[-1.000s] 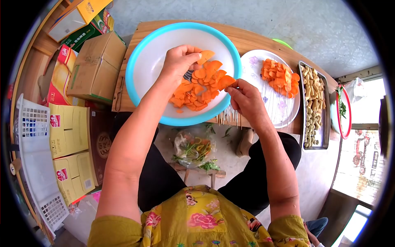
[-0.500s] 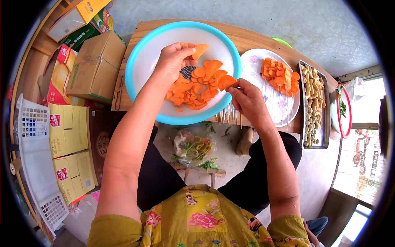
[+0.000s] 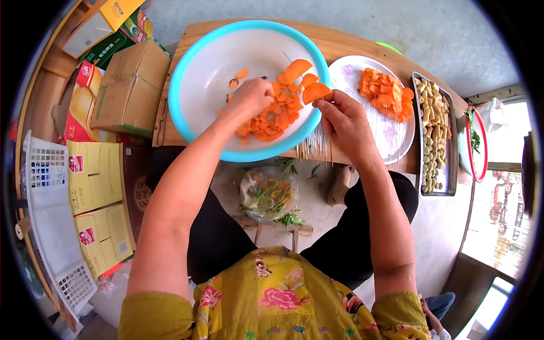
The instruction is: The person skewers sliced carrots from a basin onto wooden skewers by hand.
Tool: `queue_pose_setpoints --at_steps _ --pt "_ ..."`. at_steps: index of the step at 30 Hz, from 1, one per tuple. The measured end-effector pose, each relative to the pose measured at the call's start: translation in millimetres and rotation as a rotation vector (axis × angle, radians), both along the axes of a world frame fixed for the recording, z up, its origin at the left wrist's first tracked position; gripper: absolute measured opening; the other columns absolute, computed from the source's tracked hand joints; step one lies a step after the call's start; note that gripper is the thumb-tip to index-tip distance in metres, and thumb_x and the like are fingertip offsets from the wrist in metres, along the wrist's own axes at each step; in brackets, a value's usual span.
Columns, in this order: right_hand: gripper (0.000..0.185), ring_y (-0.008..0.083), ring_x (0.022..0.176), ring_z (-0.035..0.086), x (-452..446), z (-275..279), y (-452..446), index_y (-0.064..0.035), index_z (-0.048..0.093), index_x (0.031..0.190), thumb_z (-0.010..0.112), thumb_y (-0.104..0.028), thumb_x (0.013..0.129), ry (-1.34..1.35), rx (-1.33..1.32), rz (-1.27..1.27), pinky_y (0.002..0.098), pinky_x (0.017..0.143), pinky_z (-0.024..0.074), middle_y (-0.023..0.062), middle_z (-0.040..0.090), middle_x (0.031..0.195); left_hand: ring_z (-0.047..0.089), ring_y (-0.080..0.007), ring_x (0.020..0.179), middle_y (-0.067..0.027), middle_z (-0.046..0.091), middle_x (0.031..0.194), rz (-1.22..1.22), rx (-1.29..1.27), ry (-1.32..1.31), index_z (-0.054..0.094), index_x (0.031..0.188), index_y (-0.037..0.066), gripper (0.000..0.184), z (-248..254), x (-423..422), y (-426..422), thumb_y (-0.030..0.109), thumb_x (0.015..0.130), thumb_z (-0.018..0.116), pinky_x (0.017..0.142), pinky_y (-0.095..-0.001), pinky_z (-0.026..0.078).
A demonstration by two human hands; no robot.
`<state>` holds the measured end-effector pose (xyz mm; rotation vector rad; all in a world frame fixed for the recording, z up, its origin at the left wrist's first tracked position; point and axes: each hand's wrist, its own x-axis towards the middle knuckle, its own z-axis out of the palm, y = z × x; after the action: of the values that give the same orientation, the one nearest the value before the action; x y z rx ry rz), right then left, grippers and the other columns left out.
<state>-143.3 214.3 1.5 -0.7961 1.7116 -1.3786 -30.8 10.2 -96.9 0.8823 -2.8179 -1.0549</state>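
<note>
Orange carrot slices lie in a heap in a large white basin with a turquoise rim. My left hand reaches down into the basin at the heap's left edge, its fingertips hidden from view. Over the basin's right rim, my right hand pinches a thin skewer that carries carrot slices. To the right, a white plate bears skewered carrot slices. Bare skewers lie at the table edge below my right hand.
A metal tray of skewered food stands right of the plate. Beyond it is a red-rimmed bowl with greens. Cardboard boxes and a white basket line the left side. A bag of scraps sits below the table.
My left hand has gone down from above the heap into the basin, and its large slice is no longer seen there. My right hand has risen slightly with the skewer. The view has shifted a little.
</note>
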Motion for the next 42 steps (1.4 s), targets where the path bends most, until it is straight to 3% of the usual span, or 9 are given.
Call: queue_pose_setpoints --at_steps 5,13,20,23,26,28,31,36,42 --pt "0.014 0.0044 0.046 0.040 -2 -5 2 0.0005 0.058 0.087 0.055 -0.013 0.091 -0.013 -0.027 0.024 0.0217 0.043 0.0301 -0.0010 0.048 0.054 0.059 -0.0333 0.089 -0.0165 0.060 0.090 -0.081 -0.287 0.220 0.064 0.098 0.004 0.026 -24 5 23 0.009 0.073 0.068 0.077 -0.0416 0.046" --pt "0.014 0.0052 0.047 0.041 -6 -6 6 0.0003 0.058 0.088 0.055 -0.013 0.091 -0.024 -0.001 0.023 0.0224 0.043 0.0316 -0.0004 0.049 0.054 0.057 -0.0359 0.100 -0.0187 0.058 0.102 0.080 -0.236 -0.012 0.055 0.104 0.003 0.032 -31 -11 27 0.012 0.076 0.066 0.081 -0.0456 0.047" --pt "0.016 0.0064 0.048 0.044 -5 -9 5 0.0023 0.059 0.088 0.056 -0.013 0.091 0.027 0.015 0.015 0.0239 0.046 0.0359 0.0003 0.050 0.055 0.060 -0.0357 0.086 -0.0164 0.062 0.089 0.111 -0.321 0.007 0.054 0.085 0.000 0.030 -39 -13 32 0.018 0.071 0.073 0.073 -0.0462 0.045" --pt "0.016 0.0062 0.048 0.044 -3 -5 5 0.0025 0.059 0.088 0.056 -0.013 0.091 0.051 0.033 0.006 0.0239 0.045 0.0351 0.0004 0.050 0.055 0.062 -0.0324 0.081 -0.0149 0.062 0.086 0.117 -0.268 0.110 0.055 0.088 -0.001 0.028 -23 -18 36 0.017 0.073 0.071 0.069 -0.0439 0.048" --pt "0.016 0.0061 0.048 0.043 -5 -4 6 0.0019 0.059 0.088 0.056 -0.014 0.091 0.045 0.039 0.008 0.0237 0.045 0.0338 0.0004 0.050 0.054 0.064 -0.0307 0.078 -0.0157 0.063 0.086 0.168 0.082 0.266 0.055 0.086 -0.002 0.016 13 -25 33 0.009 0.077 0.062 0.068 -0.0417 0.052" --pt "0.016 0.0061 0.047 0.043 -4 -1 7 0.0016 0.058 0.088 0.056 -0.014 0.091 0.040 0.049 0.000 0.0236 0.044 0.0330 0.0004 0.050 0.054 0.064 -0.0194 0.070 -0.0100 0.063 0.082 0.431 0.659 0.418 0.056 0.088 0.000 0.008 41 -24 32 0.006 0.082 0.058 0.060 -0.0317 0.053" --pt "0.015 0.0059 0.047 0.042 -4 0 6 0.0012 0.058 0.088 0.056 -0.014 0.091 0.037 0.069 0.005 0.0234 0.044 0.0320 0.0004 0.050 0.054 0.060 -0.0120 0.074 -0.0071 0.061 0.089 0.392 0.842 0.583 0.056 0.096 0.002 0.012 53 -8 12 0.009 0.088 0.058 0.061 -0.0264 0.052" --pt "0.016 0.0058 0.048 0.043 -1 -1 3 0.0014 0.058 0.087 0.055 -0.014 0.091 0.039 0.104 0.039 0.0235 0.045 0.0326 0.0004 0.049 0.054 0.053 -0.0070 0.074 0.0005 0.058 0.086 0.355 0.823 0.623 0.063 0.112 0.005 0.024 66 6 -8 0.007 0.091 0.052 0.067 -0.0226 0.047" --pt "0.016 0.0061 0.049 0.044 5 -2 -5 0.0026 0.059 0.087 0.056 -0.013 0.091 0.088 0.113 0.057 0.0243 0.046 0.0346 0.0006 0.050 0.055 0.059 -0.0105 0.078 -0.0051 0.062 0.093 0.454 0.709 0.597 0.058 0.109 0.004 0.021 79 9 -8 0.007 0.088 0.057 0.068 -0.0245 0.049"
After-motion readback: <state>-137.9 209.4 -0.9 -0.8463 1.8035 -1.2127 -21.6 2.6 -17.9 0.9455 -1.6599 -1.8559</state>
